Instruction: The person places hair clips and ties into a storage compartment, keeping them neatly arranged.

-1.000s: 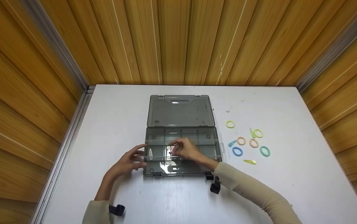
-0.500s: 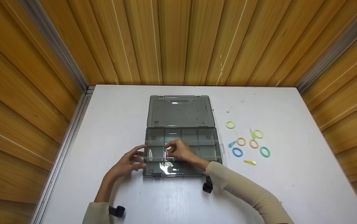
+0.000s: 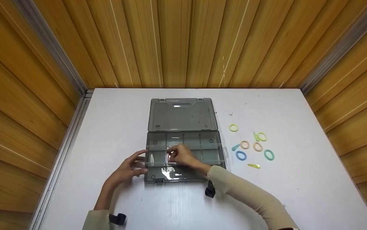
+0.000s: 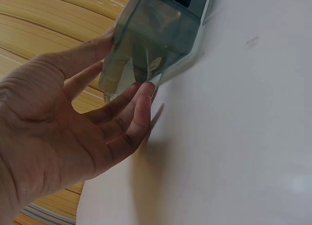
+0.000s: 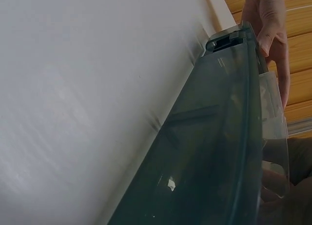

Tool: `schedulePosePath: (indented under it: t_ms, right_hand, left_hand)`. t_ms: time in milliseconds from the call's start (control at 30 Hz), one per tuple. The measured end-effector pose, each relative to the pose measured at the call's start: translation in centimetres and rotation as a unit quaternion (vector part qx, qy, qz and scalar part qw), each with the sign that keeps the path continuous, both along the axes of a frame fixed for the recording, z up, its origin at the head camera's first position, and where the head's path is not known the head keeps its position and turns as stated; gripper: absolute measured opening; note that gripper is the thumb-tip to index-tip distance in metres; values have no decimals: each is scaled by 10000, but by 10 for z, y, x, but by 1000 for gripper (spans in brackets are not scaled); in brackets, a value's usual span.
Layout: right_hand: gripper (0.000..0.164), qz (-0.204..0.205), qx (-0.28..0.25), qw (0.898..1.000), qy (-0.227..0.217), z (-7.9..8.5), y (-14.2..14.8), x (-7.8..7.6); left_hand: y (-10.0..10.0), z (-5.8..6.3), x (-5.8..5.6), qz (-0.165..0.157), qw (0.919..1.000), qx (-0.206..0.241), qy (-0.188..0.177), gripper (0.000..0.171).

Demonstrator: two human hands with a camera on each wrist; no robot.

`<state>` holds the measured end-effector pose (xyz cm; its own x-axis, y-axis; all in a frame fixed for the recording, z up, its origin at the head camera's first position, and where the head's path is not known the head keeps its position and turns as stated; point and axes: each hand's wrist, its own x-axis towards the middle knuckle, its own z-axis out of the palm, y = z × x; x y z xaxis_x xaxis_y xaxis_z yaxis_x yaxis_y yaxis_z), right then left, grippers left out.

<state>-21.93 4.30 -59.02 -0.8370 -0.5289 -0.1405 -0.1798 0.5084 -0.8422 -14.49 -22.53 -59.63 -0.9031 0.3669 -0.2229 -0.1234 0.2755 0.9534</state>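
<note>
A grey see-through compartment box [image 3: 153,140] lies on the white table with its lid [image 3: 183,118] folded back. My left hand [image 3: 124,171] rests spread fingertips against the box's left wall; the left wrist view shows those fingers [image 4: 129,117] touching the outside. Over the middle row, my right hand [image 3: 182,156] pinches a small pink item [image 3: 169,157] in the second compartment from the left, beside the divider. Fingers hide most of that item, so its kind is unclear. A white hair clip [image 3: 152,159] lies in the middle row's leftmost compartment.
Right of the box lie several hair ties, among them a blue one [image 3: 241,155], a green one [image 3: 269,155] and a peach one [image 3: 257,146]. Near them are a teal hair clip [image 3: 235,147] and a yellow hair clip [image 3: 254,166]. Wooden panels [image 3: 174,44] border the table.
My right hand has shifted a little left with the pink item, toward the divider beside the white clip's compartment. The left hand stays at the box wall. The head view has shifted slightly.
</note>
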Motion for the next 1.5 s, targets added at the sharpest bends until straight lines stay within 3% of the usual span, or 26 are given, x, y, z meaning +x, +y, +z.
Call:
schedulePosePath:
  t_ms: [500, 767, 1000, 1233, 1500]
  right_hand:
    - [28, -118, -254, 9995, 124, 3, 8, -1]
    - [35, -21, -283, 9996, 14, 23, 29, 0]
    - [31, -138, -514, 9978, 399, 47, 63, -1]
    - [28, -432, -373, 9932, 1013, 61, 105, -8]
    - [29, -880, -295, 9918, 879, 62, 161, -12]
  left_hand:
    - [1, 5, -5, -41, 10000, -42, 22, 78]
    - [0, 4, -5, -17, 10000, -41, 13, 78]
    - [-1, 5, -4, -43, 9999, -73, 71, 78]
    - [-2, 4, -4, -47, 9998, -90, 146, 78]
    - [-1, 2, 0, -71, 9999, -39, 142, 76]
